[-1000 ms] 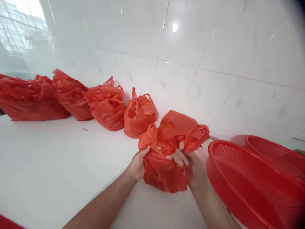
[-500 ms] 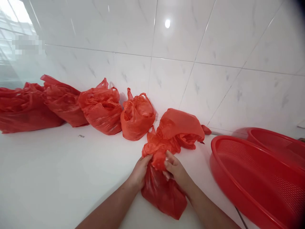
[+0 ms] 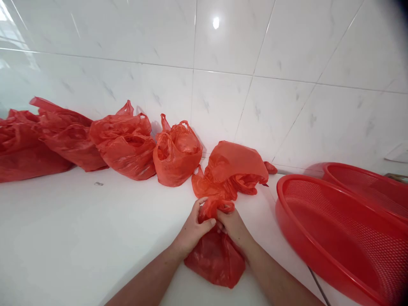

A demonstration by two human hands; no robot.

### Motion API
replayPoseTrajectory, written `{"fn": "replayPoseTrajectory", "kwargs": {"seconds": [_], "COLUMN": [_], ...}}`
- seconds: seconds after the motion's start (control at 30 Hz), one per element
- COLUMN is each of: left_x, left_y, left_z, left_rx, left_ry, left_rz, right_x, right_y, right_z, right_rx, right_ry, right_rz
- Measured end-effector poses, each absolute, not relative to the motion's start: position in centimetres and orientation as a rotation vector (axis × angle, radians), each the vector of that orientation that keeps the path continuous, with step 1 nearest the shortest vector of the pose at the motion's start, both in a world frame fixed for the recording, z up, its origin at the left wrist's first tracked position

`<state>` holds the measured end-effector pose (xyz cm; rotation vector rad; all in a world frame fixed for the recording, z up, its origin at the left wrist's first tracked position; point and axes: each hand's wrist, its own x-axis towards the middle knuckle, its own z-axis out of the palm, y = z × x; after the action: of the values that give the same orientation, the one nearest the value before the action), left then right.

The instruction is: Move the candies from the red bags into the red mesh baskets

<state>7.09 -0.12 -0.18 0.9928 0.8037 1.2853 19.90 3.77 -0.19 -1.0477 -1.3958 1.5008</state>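
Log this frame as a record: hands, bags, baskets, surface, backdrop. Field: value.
left: left hand grips the held bag near its gathered top
right: right hand grips the same gathered part
bags_left: row of filled red bags along the wall
bags_ahead: crumpled red bags, just beyond the hands
baskets: two red perforated baskets, right side
surface: white tabletop
backdrop: pale tiled wall

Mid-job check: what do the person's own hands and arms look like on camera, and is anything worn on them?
The left hand and right hand are both ungloved, with no ring, watch or bracelet visible, though some fingers are partly hidden. The left forearm and right forearm are bare, with no sleeve showing up to the picture's bottom edge.
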Motion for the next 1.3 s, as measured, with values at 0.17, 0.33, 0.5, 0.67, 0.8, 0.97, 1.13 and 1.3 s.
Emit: {"fn": "replayPoseTrajectory", "kwargs": {"seconds": [0.17,0.33,0.5,0.67,0.8,0.97,1.13,1.3], "left_x": [6.8,6.5,6.2,6.2,7.0,7.6,6.7,6.2], "left_y": [0.0,0.5,0.9,0.6,-0.5,-0.9,0.1,0.4], "left_z": [-0.9,-0.8,-1.1,-1.2,-0.8,-1.0,-1.4,-1.4], "left_rx": [0.900,0.783,0.655,0.962,1.396,1.560,1.651,1.788], "left_ry": [0.846,0.720,0.848,1.066,1.100,1.180,1.300,1.392], "left_rz": [1.309,1.171,1.311,1.472,1.467,1.349,1.437,1.434], "right_x": [19.9,20.8,21.4,21.1,21.3,22.2,24.1,26.3], "right_y": [3.1,3.0,3.5,4.1,5.3,6.0,6.6,8.9], "right_z": [0.0,-0.3,-0.4,-1.3,-2.3,-2.0,-1.7,-2.7], "right_rx": [-1.007,-0.713,-0.829,-1.055,-1.164,-1.093,-0.843,-0.951], "right_ry": [-1.467,-1.345,-1.478,-1.694,-1.648,-1.539,-1.214,-1.321], "right_rz": [1.436,1.824,1.775,1.293,1.144,1.243,1.779,1.388]}}
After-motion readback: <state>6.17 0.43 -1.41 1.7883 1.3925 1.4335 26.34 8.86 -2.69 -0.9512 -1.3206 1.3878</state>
